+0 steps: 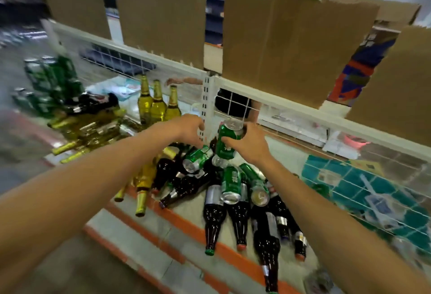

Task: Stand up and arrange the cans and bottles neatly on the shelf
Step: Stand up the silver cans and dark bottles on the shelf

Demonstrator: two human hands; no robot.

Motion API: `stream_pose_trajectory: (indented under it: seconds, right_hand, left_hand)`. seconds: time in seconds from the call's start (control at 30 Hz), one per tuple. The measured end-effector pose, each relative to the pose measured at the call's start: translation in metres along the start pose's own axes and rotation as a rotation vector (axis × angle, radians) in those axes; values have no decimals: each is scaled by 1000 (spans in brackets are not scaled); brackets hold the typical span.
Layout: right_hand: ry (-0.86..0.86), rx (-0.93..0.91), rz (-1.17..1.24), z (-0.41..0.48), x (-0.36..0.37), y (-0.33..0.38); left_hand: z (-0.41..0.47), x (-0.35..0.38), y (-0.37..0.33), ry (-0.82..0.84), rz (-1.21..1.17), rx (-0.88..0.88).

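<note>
Cans and bottles (233, 186): most lie toppled in a heap on the shelf (286, 156), green cans on top and dark bottles (214, 214) beneath, their necks pointing toward 6 o'clock over the orange front edge.
Held can (227, 142): green, lifted clear of the heap just in front of the white post (206, 97), nearly upright with its top tipped toward 1 o'clock.
Right hand (248, 145): grasps the held can from its 3 o'clock side, thumb on the near face and fingers over the upper rim.
Left hand (186, 130): at 9 o'clock of the held can, fingers curled down over a lying can (197, 158). Whether it grips that can or only hovers cannot be told.
Standing already: three golden bottles (157, 104) at 10 o'clock of the held can, against the mesh back. A blurred cluster of green cans (46, 76) stands farther out the same way.
Lying at 9 o'clock: more golden bottles (88, 130) in a loose pile.
Step in hand: probably righting the held can and finding it a spot.
Doing it well: level the can before lowering it. Set its base flat on bare shelf, which shows at 3 to 4 o'clock of the heap, or beside its own kind. Release only once it sits steady.
Risk: round cans resting on bottles may roll toward the front edge when one is pulled out, so lift straight up.
</note>
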State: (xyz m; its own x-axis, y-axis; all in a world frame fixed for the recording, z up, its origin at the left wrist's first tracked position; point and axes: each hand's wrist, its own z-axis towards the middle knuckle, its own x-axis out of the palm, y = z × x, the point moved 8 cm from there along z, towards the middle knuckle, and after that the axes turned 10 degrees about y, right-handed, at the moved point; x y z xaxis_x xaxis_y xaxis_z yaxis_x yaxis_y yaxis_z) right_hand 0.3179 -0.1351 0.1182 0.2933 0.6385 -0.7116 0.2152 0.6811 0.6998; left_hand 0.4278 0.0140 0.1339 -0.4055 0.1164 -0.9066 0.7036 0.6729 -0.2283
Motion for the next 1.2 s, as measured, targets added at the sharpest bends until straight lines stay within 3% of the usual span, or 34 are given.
stream_pose_trajectory:
  seconds: [0.4,0.97,1.2]
  right_hand:
    - [198,-210,-3,54,147,170]
    - [376,-322,82,120,402,407]
    - [456,-388,104,143,478,475]
  left_hand:
    - [-94,-9,211,-76,-75,-240]
    - [-239,-28,513,-168,-208,-426]
    - [-263,-21,596,-226,-305,-455]
